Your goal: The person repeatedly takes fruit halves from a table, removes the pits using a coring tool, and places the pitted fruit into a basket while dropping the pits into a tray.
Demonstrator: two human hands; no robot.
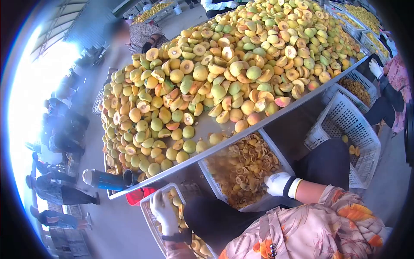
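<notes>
My left hand (163, 211), in a white glove, is over the side of a white crate (146, 210) of peach halves (199, 245); its fingers look stretched out, with nothing visible in them. My right hand (278, 184), also gloved, is at the right edge of a crate holding brownish-yellow cut fruit pieces (248, 166). Its fingers are curled together, and whatever they may hold is hidden. In front of me a large heap of halved yellow-green peaches (211, 82) covers a metal-edged table (207, 152).
A blue thermos (103, 179) and a dark cup (129, 177) stand at the table's near left corner, above a red container (140, 196). To my right is a white crate (364, 144) with a few fruit pieces. Co-workers sit around the table, including one in pink (397, 82).
</notes>
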